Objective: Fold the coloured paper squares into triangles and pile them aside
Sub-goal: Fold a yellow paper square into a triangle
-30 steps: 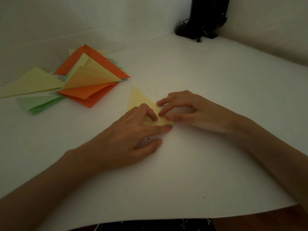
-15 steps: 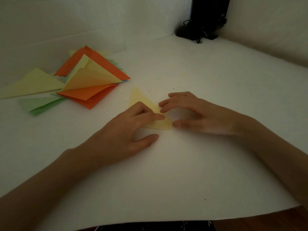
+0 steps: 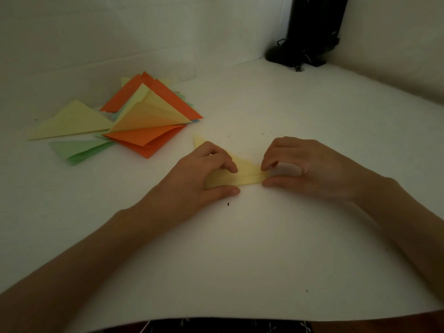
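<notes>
Yellow paper triangle (image 3: 248, 173), left grip (image 3: 192, 180) pinching its near edge, right grip (image 3: 312, 168) pinching its corner, pile (image 3: 149, 122) well apart.

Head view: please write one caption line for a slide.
Left hand and right hand hold a yellow paper; folded triangles lie piled nearby.

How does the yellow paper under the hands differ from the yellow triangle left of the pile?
The yellow paper is held by the left hand and right hand; the yellow triangle lies untouched. The yellow paper is partly hidden under them; the yellow triangle lies in plain view, far left. Both are pale yellow.
</notes>
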### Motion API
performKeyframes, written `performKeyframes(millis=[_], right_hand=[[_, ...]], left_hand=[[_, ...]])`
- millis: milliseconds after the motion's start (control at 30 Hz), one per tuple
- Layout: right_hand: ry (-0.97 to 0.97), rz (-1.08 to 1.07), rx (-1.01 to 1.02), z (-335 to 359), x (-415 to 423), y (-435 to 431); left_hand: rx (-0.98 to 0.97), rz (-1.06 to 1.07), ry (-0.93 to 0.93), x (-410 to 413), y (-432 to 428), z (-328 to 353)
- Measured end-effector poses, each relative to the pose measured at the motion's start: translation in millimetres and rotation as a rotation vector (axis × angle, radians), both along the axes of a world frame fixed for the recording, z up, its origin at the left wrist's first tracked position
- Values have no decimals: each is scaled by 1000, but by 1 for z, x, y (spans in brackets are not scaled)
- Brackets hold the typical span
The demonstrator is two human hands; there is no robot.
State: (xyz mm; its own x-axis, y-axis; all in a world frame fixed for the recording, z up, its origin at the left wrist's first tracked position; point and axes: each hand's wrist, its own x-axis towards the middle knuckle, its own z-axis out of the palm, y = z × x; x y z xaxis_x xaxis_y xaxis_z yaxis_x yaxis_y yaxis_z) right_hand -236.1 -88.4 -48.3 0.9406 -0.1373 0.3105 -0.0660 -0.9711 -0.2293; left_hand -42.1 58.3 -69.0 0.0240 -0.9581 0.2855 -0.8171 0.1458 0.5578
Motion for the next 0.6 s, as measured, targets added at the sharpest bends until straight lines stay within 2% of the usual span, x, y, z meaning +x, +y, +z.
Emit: performKeyframes(millis=[200, 333, 433, 500, 600], right_hand=[[36, 13, -73, 1, -2, 0], [10, 21, -79, 1, -1, 0], [-11, 25, -99, -1, 0, 0], [-30, -20, -6, -3, 2, 2], [-20, -136, 252, -2, 4, 4]], left_hand=[[-8, 2, 5, 1, -2, -2], [-86, -32, -113, 0, -3, -2], [-134, 1, -68, 0, -4, -1], [-125, 31, -27, 1, -4, -1], [-35, 103, 11, 6, -4, 1]])
